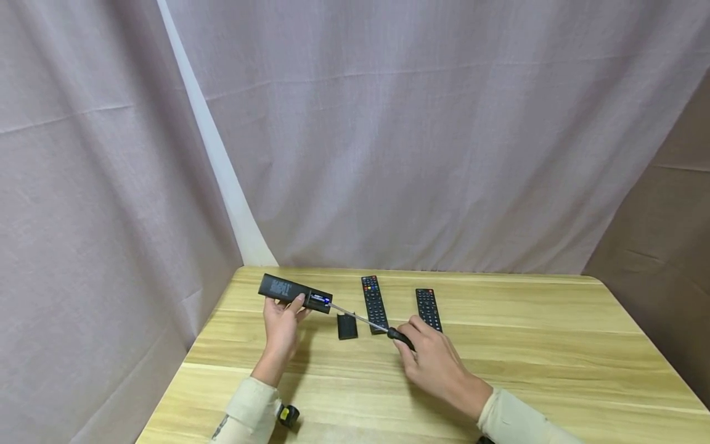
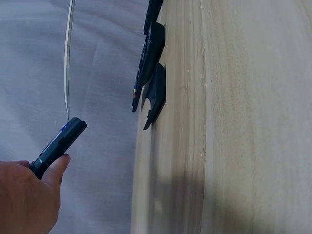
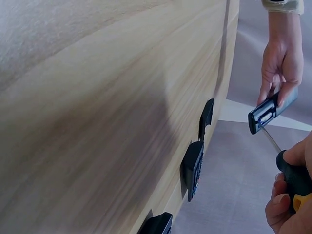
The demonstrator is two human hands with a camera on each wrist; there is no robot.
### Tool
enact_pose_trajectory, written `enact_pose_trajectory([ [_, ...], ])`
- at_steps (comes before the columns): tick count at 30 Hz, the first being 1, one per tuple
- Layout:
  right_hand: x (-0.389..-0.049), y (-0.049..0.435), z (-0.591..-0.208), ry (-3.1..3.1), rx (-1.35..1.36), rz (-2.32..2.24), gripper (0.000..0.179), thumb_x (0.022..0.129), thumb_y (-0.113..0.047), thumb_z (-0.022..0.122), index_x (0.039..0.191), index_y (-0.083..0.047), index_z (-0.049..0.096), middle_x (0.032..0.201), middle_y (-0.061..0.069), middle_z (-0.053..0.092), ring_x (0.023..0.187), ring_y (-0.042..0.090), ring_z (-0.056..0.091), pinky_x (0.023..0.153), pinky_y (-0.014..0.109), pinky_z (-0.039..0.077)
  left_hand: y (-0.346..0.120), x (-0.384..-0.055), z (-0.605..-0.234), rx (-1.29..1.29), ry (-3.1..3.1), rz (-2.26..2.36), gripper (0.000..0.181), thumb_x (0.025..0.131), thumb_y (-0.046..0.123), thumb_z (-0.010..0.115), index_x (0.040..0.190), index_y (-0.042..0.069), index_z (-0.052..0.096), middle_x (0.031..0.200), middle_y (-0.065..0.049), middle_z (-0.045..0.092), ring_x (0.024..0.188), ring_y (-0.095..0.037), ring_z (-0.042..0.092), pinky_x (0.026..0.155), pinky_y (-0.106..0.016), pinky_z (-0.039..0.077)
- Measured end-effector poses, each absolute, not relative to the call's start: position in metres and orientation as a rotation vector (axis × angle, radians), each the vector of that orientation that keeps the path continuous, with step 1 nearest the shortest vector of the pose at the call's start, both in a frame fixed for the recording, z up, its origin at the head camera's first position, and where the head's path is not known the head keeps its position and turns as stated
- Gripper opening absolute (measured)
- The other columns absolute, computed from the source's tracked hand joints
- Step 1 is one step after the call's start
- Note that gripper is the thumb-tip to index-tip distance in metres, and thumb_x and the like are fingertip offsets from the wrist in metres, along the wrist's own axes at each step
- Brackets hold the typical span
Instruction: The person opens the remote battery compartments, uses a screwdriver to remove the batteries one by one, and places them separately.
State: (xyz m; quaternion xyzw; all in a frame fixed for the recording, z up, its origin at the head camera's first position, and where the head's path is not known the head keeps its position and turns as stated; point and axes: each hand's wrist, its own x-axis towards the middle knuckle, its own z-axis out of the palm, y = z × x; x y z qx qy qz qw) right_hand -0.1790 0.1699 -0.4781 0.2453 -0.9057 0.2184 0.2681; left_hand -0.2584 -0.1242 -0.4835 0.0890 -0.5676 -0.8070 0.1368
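My left hand (image 1: 281, 324) grips a black remote control (image 1: 285, 291) above the table, its back turned up and its battery compartment uncovered. A blue-and-white battery (image 1: 320, 298) shows inside the compartment. In my right hand (image 1: 435, 361) is a screwdriver (image 3: 295, 178) with a black and yellow handle. Its long metal shaft slants to the left, and the tip is at the end of the battery compartment. The left wrist view shows the shaft (image 2: 67, 58) meeting the remote's end. The battery cover (image 1: 347, 327) lies on the table below the remote.
Two more black remotes lie buttons up on the wooden table (image 1: 527, 345): a longer remote (image 1: 374, 303) in the middle and a shorter remote (image 1: 427, 307) just beyond my right hand. Grey curtains (image 1: 416, 154) hang behind and at the sides.
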Motion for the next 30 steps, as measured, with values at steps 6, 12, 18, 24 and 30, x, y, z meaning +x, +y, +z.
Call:
enact_pose_trajectory([
  [6, -0.18, 0.172, -0.479, -2.437, 0.667, 0.594, 0.011, 0.094, -0.016, 0.079, 0.103, -0.012, 0.075, 0.093, -0.007, 0.06, 0.07, -0.001, 0.049, 0.059, 0.016, 0.051, -0.123, -0.258, -0.482, 0.257, -1.638, -2.334, 0.043, 0.102, -0.007, 0.061, 0.14, 0.005, 0.042, 0.12, -0.015, 0.07, 0.098, -0.011, 0.077, 0.087, -0.031, 0.068],
  [12, -0.181, 0.172, -0.478, -2.423, 0.661, 0.589, 0.011, 0.093, -0.015, 0.08, 0.102, -0.011, 0.075, 0.092, -0.007, 0.06, 0.071, -0.001, 0.049, 0.059, 0.016, 0.051, -0.123, -0.256, -0.483, 0.267, -1.649, -2.336, 0.043, 0.102, -0.007, 0.061, 0.14, 0.005, 0.043, 0.121, -0.016, 0.07, 0.097, -0.012, 0.078, 0.086, -0.03, 0.068],
  [18, -0.183, 0.171, -0.478, -2.39, 0.678, 0.584, 0.01, 0.091, -0.011, 0.082, 0.1, -0.01, 0.076, 0.09, -0.005, 0.06, 0.07, 0.0, 0.049, 0.058, 0.017, 0.051, -0.124, -0.256, -0.483, 0.264, -1.664, -2.329, 0.044, 0.103, -0.006, 0.062, 0.141, 0.005, 0.042, 0.124, -0.019, 0.069, 0.097, -0.013, 0.077, 0.084, -0.028, 0.068],
  [24, -0.183, 0.17, -0.471, -2.404, 0.713, 0.552, 0.008, 0.092, -0.011, 0.081, 0.099, -0.009, 0.078, 0.089, -0.005, 0.061, 0.07, 0.0, 0.048, 0.058, 0.017, 0.05, -0.124, -0.255, -0.484, 0.244, -1.679, -2.318, 0.045, 0.101, -0.008, 0.062, 0.14, 0.003, 0.043, 0.122, -0.018, 0.068, 0.1, -0.012, 0.075, 0.087, -0.029, 0.068],
  [30, -0.183, 0.167, -0.464, -2.412, 0.749, 0.521, 0.01, 0.09, -0.009, 0.082, 0.099, -0.006, 0.079, 0.085, -0.004, 0.059, 0.068, 0.0, 0.047, 0.058, 0.015, 0.05, -0.122, -0.253, -0.485, 0.221, -1.706, -2.291, 0.046, 0.1, -0.012, 0.061, 0.14, 0.001, 0.044, 0.122, -0.02, 0.067, 0.102, -0.013, 0.074, 0.093, -0.034, 0.067],
])
